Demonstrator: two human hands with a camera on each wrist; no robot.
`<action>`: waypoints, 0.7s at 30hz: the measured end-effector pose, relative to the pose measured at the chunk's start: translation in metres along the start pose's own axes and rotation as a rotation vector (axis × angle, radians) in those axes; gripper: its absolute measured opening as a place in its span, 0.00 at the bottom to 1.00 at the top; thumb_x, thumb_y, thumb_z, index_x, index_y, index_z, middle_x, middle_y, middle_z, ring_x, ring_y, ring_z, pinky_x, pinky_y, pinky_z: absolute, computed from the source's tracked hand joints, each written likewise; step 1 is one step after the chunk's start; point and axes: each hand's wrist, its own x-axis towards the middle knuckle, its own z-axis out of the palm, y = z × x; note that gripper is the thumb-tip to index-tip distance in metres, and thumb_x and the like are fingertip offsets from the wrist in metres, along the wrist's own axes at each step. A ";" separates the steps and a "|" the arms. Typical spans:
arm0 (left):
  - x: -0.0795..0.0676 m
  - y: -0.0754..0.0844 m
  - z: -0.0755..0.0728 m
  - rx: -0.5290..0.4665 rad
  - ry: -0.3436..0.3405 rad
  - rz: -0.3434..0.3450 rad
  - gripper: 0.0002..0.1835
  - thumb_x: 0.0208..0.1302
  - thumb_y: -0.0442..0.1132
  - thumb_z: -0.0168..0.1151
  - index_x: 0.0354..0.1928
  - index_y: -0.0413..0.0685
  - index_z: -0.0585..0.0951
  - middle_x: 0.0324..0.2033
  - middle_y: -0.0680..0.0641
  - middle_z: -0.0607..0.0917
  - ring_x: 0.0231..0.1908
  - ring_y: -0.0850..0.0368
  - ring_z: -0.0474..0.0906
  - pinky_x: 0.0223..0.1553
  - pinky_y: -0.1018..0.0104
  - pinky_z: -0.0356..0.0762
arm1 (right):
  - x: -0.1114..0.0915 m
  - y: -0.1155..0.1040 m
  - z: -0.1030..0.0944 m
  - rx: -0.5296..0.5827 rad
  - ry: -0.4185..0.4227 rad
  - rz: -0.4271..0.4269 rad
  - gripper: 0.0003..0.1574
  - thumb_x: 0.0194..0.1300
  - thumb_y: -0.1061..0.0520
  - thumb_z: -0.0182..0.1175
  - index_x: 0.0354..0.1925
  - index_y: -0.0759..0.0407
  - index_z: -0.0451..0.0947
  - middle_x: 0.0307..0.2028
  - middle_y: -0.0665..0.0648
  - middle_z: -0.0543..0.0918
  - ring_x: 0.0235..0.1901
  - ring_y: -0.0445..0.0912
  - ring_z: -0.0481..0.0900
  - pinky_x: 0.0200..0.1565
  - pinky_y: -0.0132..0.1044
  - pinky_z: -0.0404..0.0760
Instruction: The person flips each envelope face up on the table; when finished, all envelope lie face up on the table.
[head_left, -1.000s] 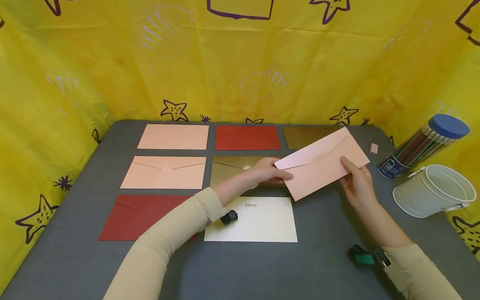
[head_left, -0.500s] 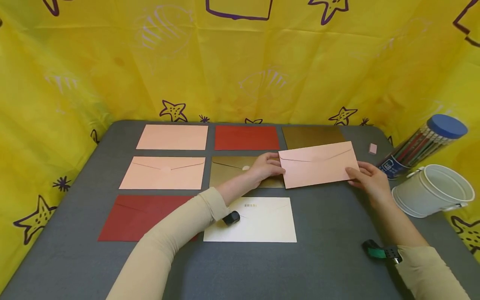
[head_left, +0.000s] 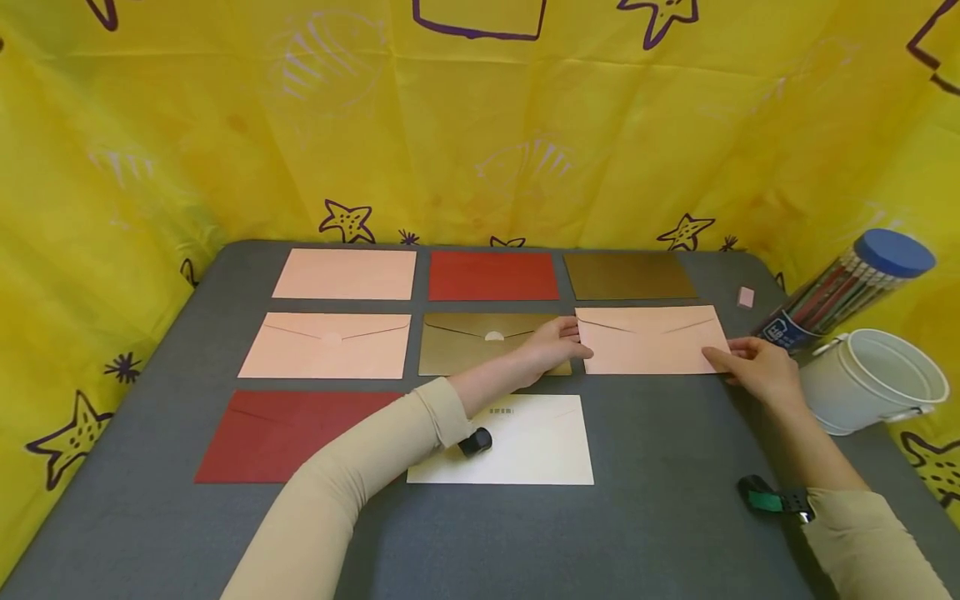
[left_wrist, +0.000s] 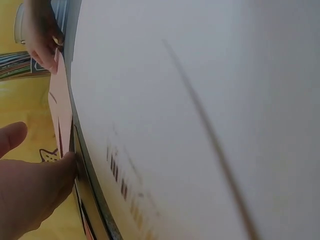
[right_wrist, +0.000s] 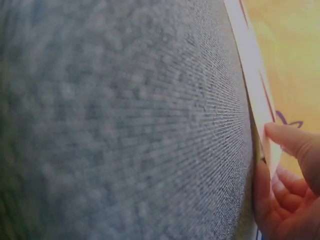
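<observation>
A pink envelope (head_left: 645, 342), flap side up, lies low over the table at the right of the middle row. My right hand (head_left: 761, 371) pinches its lower right corner, thumb on top and fingers beneath, as the right wrist view shows with the thumb (right_wrist: 290, 137). My left hand (head_left: 551, 350) reaches over the gold envelope (head_left: 457, 346) to the pink one's left edge. In the left wrist view the left hand (left_wrist: 35, 190) has one digit raised apart from the paper and another right at its edge. Under the left forearm lies a white envelope (head_left: 540, 450) with a small barcode.
Pink (head_left: 345, 273), red (head_left: 493, 275) and olive-brown envelopes (head_left: 630, 276) form the back row. Another pink envelope (head_left: 322, 354) and a dark red one (head_left: 292, 425) lie left. An eraser (head_left: 746, 297), pencil tub (head_left: 847, 287) and white bucket (head_left: 862, 392) stand right.
The pink envelope has come down from a raised tilt and straightened beside the gold one. Both hands moved right with it; the left thumb has parted from it.
</observation>
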 end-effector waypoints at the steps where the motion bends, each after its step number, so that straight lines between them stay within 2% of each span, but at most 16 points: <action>1: 0.000 0.000 0.000 0.009 -0.005 -0.005 0.37 0.62 0.30 0.62 0.72 0.35 0.59 0.68 0.40 0.67 0.66 0.48 0.66 0.63 0.64 0.67 | 0.000 0.000 0.000 -0.019 0.005 -0.001 0.45 0.62 0.34 0.62 0.54 0.74 0.73 0.36 0.64 0.84 0.22 0.38 0.80 0.25 0.30 0.78; 9: -0.003 -0.001 -0.001 0.032 -0.023 0.005 0.37 0.63 0.32 0.62 0.72 0.36 0.59 0.68 0.40 0.66 0.67 0.49 0.65 0.64 0.63 0.66 | 0.001 0.002 0.000 -0.114 0.029 0.007 0.45 0.61 0.32 0.62 0.50 0.72 0.75 0.26 0.55 0.83 0.21 0.43 0.78 0.24 0.34 0.75; 21: -0.006 -0.001 -0.005 0.081 -0.064 0.003 0.35 0.64 0.35 0.62 0.71 0.38 0.62 0.69 0.44 0.67 0.68 0.51 0.64 0.64 0.65 0.65 | -0.001 -0.001 0.001 -0.147 0.039 -0.017 0.41 0.60 0.32 0.63 0.48 0.70 0.74 0.28 0.58 0.82 0.21 0.45 0.77 0.24 0.36 0.73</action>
